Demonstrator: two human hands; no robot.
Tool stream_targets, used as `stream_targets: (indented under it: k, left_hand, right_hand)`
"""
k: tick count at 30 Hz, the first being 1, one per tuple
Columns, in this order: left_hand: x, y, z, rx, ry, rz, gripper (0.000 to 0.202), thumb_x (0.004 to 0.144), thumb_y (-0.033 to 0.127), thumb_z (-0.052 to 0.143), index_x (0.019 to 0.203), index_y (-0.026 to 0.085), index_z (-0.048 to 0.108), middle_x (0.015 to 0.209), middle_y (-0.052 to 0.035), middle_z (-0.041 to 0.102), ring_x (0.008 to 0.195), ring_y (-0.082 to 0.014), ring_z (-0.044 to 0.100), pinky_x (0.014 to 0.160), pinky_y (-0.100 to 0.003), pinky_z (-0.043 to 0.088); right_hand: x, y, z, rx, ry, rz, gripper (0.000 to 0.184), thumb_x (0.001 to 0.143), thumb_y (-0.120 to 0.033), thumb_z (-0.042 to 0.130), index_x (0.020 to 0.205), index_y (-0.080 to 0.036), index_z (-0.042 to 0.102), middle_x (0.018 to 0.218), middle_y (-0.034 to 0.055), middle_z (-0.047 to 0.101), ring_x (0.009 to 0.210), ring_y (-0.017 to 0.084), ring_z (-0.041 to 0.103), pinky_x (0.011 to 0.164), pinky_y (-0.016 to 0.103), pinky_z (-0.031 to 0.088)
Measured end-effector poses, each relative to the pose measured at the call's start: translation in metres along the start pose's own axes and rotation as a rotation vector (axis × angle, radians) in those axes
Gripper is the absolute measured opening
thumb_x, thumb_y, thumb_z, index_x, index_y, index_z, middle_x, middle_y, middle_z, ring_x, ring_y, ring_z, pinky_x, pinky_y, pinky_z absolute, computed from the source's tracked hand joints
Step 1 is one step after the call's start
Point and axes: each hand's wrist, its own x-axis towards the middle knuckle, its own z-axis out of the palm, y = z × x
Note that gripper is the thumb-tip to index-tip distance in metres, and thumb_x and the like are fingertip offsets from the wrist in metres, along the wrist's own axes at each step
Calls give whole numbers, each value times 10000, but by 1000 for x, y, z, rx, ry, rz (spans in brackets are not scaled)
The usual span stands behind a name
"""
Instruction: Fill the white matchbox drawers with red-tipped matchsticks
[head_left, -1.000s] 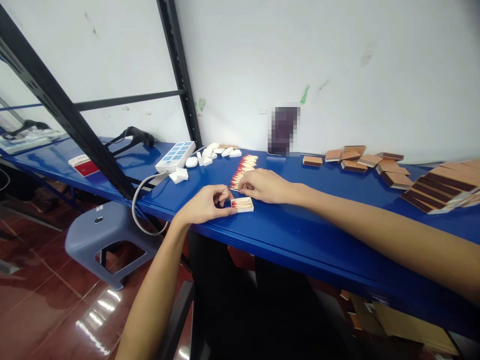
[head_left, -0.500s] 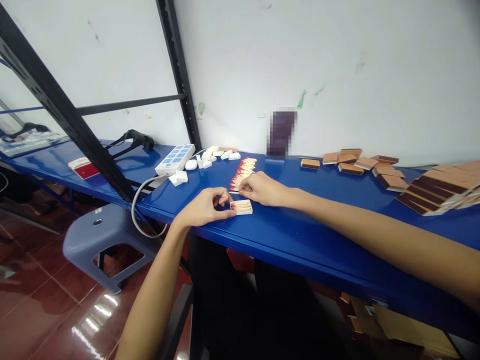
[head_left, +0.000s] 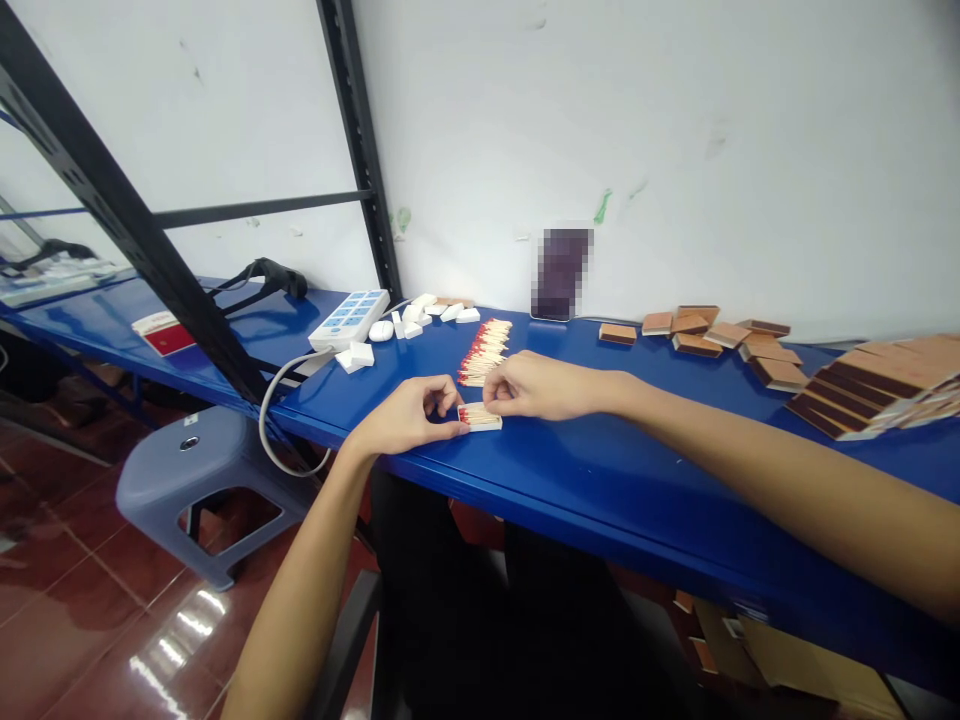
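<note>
On the blue table, a small white matchbox tray point(head_left: 491, 425) lies near the front edge with red-headed matchsticks in it. My left hand point(head_left: 412, 412) grips the tray's left end, its thumb in front and its fingers curled behind. Over the tray's right part, my right hand point(head_left: 525, 385) is closed in a pinch at the matchsticks; its fingertips largely hide the matchstick between them. Just behind the tray, a heap of loose matchsticks point(head_left: 486, 350) is spread in a row, red heads to the left.
White inner trays point(head_left: 412, 320) lie at the back left beside a power strip point(head_left: 350, 320). Brown matchboxes point(head_left: 701, 330) are scattered at the back right, with a larger stack point(head_left: 877, 385) farther right. A blurred phone-like object point(head_left: 562, 275) leans on the wall. A stool point(head_left: 187, 470) stands left.
My right hand has moved from the near edge of the matchstick heap to the tray, its fingertips now over the matchsticks inside. My left hand has stayed on the tray.
</note>
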Motion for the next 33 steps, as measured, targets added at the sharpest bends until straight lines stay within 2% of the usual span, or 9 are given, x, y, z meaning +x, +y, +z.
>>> stream_targets:
  k: [4, 9, 14, 20, 28, 33]
  left_hand:
    - [0, 0, 0, 29, 6, 29, 278, 767, 368, 757, 929, 169, 649, 872, -18, 634, 722, -125, 505, 670, -259, 436]
    - [0, -1, 0, 42, 7, 36, 406, 775, 379, 760, 1128, 187, 702, 910, -31, 671, 747, -140, 530, 684, -267, 445]
    - [0, -3, -1, 67, 3, 62, 322, 800, 426, 738, 1025, 196, 759, 944, -49, 668, 727, -139, 513, 671, -271, 439]
    - [0, -3, 0, 73, 3, 65, 289, 798, 417, 742, 977, 192, 763, 935, -51, 671, 722, -137, 508, 664, -273, 434]
    - [0, -1, 0, 69, 13, 5, 398, 771, 373, 763, 1118, 187, 708, 910, -33, 676, 759, -148, 549, 690, -272, 452]
    - [1, -1, 0, 58, 11, -5, 409, 762, 363, 769, 1117, 176, 690, 920, -43, 674, 765, -149, 555, 698, -274, 466]
  right_hand:
    - [1, 0, 0, 11, 77, -19, 141, 845, -224, 593, 812, -152, 709, 726, 16, 679, 625, 116, 549, 597, 256, 379]
    - [8, 15, 5, -139, 215, 37, 181, 868, -195, 566, 868, -143, 740, 716, 26, 684, 629, 129, 551, 618, 280, 365]
    - [16, 26, 20, -154, 264, 87, 179, 882, -176, 586, 933, -143, 755, 875, 72, 738, 764, 160, 623, 690, 283, 407]
    - [17, 29, 27, -123, 302, 123, 180, 903, -206, 589, 918, -143, 757, 841, 60, 744, 748, 155, 631, 691, 281, 410]
    - [18, 29, 28, -118, 285, 159, 152, 904, -195, 572, 859, -146, 709, 791, 46, 720, 702, 141, 606, 650, 260, 388]
    - [18, 29, 29, -156, 239, 144, 166, 927, -223, 536, 887, -146, 677, 791, 55, 695, 689, 145, 578, 629, 264, 361]
